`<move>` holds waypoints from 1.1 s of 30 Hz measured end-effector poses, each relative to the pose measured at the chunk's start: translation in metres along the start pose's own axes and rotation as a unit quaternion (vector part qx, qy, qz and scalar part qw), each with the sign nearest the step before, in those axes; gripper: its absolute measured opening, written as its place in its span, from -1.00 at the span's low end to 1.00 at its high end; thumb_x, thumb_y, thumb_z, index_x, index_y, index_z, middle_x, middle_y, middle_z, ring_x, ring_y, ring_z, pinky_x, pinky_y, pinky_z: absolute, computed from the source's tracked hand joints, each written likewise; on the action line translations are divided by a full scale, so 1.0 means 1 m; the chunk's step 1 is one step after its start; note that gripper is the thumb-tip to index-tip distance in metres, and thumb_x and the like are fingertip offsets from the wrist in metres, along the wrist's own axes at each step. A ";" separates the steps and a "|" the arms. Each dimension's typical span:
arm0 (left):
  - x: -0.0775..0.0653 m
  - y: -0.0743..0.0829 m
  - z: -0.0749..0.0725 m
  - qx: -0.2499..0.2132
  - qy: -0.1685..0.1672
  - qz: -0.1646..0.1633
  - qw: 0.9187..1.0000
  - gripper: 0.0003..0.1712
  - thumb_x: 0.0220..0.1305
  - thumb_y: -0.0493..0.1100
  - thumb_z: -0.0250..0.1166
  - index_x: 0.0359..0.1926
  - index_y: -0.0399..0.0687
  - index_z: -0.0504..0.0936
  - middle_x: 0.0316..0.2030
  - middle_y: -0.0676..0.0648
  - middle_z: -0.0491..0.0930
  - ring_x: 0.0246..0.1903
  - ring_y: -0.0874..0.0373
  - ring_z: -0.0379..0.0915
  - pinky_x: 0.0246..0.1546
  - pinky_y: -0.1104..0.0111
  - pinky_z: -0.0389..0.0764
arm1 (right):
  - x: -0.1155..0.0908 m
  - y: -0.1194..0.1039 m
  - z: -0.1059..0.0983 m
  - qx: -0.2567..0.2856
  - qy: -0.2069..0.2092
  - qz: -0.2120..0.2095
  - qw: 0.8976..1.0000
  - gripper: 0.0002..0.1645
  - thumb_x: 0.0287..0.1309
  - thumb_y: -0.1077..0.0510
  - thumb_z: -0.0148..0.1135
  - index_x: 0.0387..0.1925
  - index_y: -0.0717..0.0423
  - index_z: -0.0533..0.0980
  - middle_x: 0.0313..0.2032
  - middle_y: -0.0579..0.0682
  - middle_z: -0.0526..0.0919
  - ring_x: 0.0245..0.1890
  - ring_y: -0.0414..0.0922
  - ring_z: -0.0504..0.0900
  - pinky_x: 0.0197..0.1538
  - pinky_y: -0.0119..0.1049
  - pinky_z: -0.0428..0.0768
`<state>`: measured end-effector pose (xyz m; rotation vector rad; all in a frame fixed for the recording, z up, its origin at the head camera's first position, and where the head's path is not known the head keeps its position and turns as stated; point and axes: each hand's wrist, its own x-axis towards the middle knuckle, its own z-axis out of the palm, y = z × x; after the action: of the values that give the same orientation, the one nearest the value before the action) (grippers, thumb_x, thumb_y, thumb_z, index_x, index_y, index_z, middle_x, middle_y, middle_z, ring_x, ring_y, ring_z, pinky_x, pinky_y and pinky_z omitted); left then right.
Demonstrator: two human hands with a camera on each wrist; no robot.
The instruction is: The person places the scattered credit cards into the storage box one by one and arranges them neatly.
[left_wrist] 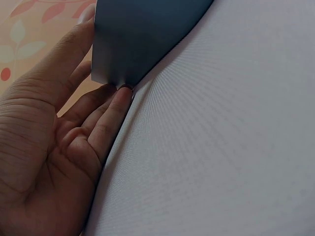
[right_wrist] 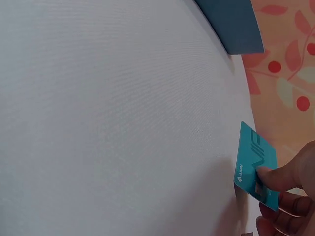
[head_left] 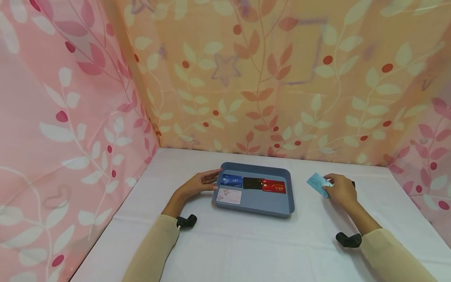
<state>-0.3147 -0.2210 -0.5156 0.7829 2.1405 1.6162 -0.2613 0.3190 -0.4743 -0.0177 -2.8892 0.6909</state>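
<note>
My right hand (head_left: pixel 341 189) pinches a light blue card (head_left: pixel 317 183) between thumb and fingers, tilted above the table right of the tray. In the right wrist view, the turquoise card (right_wrist: pixel 256 164) shows large VIP letters, with the thumb on its face. My left hand (head_left: pixel 197 182) rests against the left side of the blue-grey tray (head_left: pixel 258 211), its fingers fairly straight; in the left wrist view, fingertips touch the tray wall (left_wrist: pixel 133 39) low down. Inside lie a blue VIP card (head_left: pixel 231 180), a black card (head_left: pixel 252 183), a red VIP card (head_left: pixel 275 187) and a pale patterned card (head_left: pixel 229 196).
A white cloth (head_left: pixel 253 250) covers the table. Floral curtains stand along the back (head_left: pixel 246 98) and the left side (head_left: pixel 70 137). A small dark thing (head_left: pixel 353 183) shows just beyond the right hand; its kind is unclear. Black wrist cameras (head_left: pixel 186 221) sit on both wrists.
</note>
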 end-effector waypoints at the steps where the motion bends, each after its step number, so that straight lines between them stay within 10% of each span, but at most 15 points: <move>1: 0.000 0.000 0.000 0.000 0.000 0.000 1.000 -0.11 0.30 -0.15 0.45 0.56 0.07 0.24 0.53 -0.08 0.18 0.48 0.00 0.17 0.42 0.23 0.29 | 0.000 0.001 0.000 0.007 0.006 -0.007 1.000 -0.56 0.16 0.28 0.34 0.07 0.42 0.57 -0.10 0.45 0.64 -0.11 0.36 0.60 -0.19 0.20 0.54; 7: 0.000 0.001 0.000 -0.001 0.004 -0.004 1.000 -0.13 0.29 -0.15 0.45 0.55 0.12 0.26 0.53 -0.05 0.20 0.47 0.05 0.19 0.42 0.22 0.29 | 0.000 0.002 -0.003 0.047 0.016 -0.018 0.999 -0.62 0.13 0.41 0.31 0.02 0.45 0.59 -0.23 0.40 0.68 -0.21 0.29 0.61 -0.15 0.17 0.54; 16: -0.001 0.000 0.001 0.003 0.008 -0.012 1.000 -0.14 0.29 -0.13 0.45 0.54 0.21 0.29 0.52 0.02 0.23 0.46 0.10 0.21 0.41 0.24 0.31 | -0.002 0.004 -0.009 0.089 0.032 -0.006 0.995 -0.72 0.16 0.25 0.45 -0.18 0.42 0.65 -0.41 0.19 0.75 -0.48 -0.11 0.66 -0.47 -0.41 0.59; 33: -0.001 0.006 0.002 -0.004 0.006 -0.013 1.000 -0.13 0.32 -0.20 0.42 0.56 0.05 0.23 0.53 0.01 0.20 0.47 0.06 0.18 0.42 0.19 0.30 | -0.010 -0.020 -0.029 0.218 -0.076 0.035 0.972 -0.53 0.41 0.14 0.25 0.11 0.49 0.49 -0.29 0.18 0.76 -0.48 -0.04 0.67 -0.37 -0.32 0.73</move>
<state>-0.3111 -0.2191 -0.5109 0.7406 2.1414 1.6193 -0.2463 0.3136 -0.4413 -0.0104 -2.8162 1.3795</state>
